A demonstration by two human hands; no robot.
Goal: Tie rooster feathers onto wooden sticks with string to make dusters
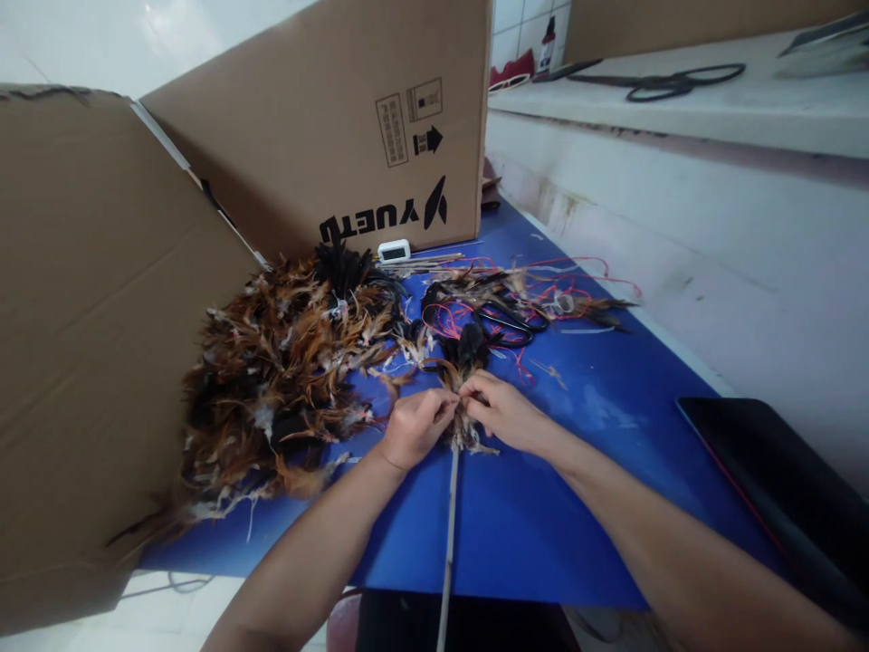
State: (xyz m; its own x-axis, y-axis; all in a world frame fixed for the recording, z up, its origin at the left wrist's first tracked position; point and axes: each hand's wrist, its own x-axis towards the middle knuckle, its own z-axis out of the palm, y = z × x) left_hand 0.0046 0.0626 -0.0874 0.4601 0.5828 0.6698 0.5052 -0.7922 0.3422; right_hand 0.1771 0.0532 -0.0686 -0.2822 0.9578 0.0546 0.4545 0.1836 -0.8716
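The stick [451,516] runs back past the edge of the table [529,561], presumably so its feathered end lies handy. On that end sits the feather bundle [467,429], square in front of the person. The left hand [417,424] and right hand [506,407] pinch it from either side, fingers curled, knuckles up, forearms angling inward; any thread there is too fine for me to see. A feather heap [285,371] lies left, likely for easy picking, with a cardboard box [305,136] behind.
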